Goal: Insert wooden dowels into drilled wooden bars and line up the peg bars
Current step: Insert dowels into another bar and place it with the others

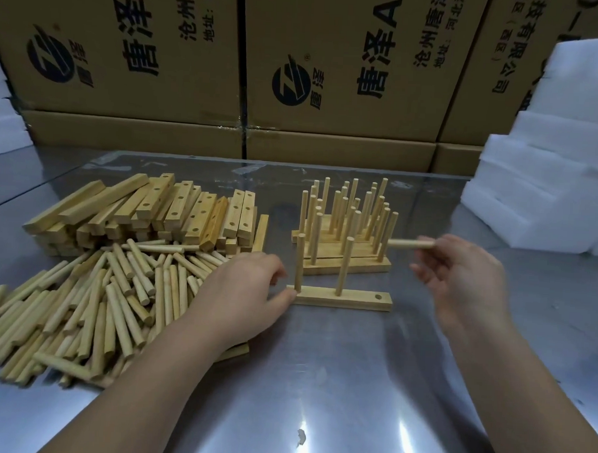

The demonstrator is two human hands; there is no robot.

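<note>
Head view. Nearest, the steel bench [318, 381] carries a small pale scrap [301, 437] between the two forearms.

Left hand [243, 292]: thumb and curled fingers pinch the left end of the bar [352, 300], which lies flat on the bench. The bar has two dowels standing upright, in its left and middle holes. The right hole [377, 296] is unfilled.

Right hand [460, 278]: fingers pinch one dowel [410, 244], held roughly level in the air, above and behind the bar's right end and clear of it.

Left of the left hand lies the dowel pile [99, 296], loose and disordered. One plain strip [235, 352] shows from under the left forearm.

Just behind the bar stand the peg bars [351, 263], set in close rows one behind another, dowels upright.

Behind the pile is the bar stack [154, 213], with several drilled faces upward.

At the bench's far edge stand cartons [348, 74], stacked and printed sideways in black: a round logo, large "唐泽", smaller "沧州唐泽" and "地址: 河北"; the right carton reads "有限公司". Contents not visible.

White foam blocks [550, 168] are piled at the right, with more at the left edge.
</note>
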